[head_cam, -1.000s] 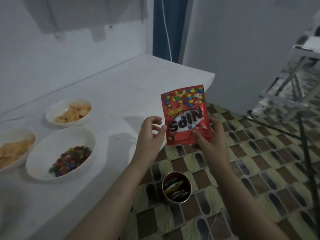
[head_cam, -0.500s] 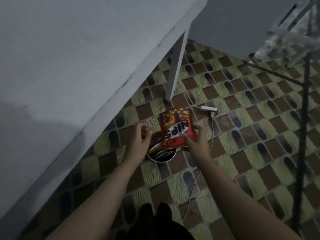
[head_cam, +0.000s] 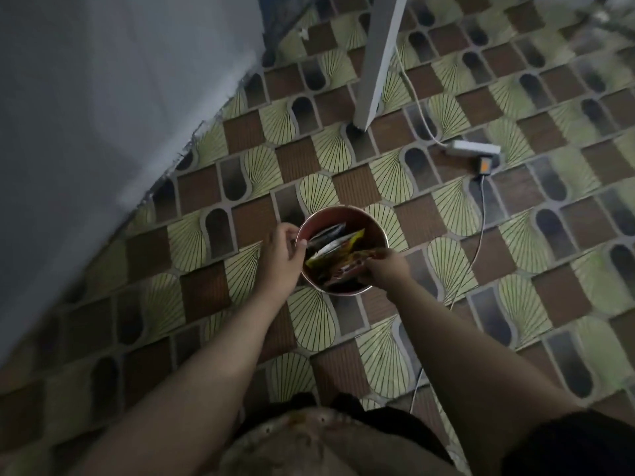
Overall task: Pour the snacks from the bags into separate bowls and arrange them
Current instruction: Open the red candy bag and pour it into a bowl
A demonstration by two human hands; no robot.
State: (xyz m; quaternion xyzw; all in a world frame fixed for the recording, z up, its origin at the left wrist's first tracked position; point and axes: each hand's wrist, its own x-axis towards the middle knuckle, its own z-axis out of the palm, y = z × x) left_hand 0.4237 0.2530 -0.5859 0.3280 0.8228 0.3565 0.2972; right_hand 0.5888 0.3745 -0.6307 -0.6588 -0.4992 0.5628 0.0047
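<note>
From the head camera I see my right hand (head_cam: 385,271) pinching the red snack bag (head_cam: 357,264) at the near-right rim of the round bin (head_cam: 378,228) on the floor — half inside, among other wrappers. My left hand (head_cam: 283,255) grips nothing — fingers loosely curled at the bin's left rim, just beside the bag.

Glossy foil wrappers (head_cam: 335,247); shiny round tin (head_cam: 379,231); patterned floor (head_cam: 515,304).
</note>
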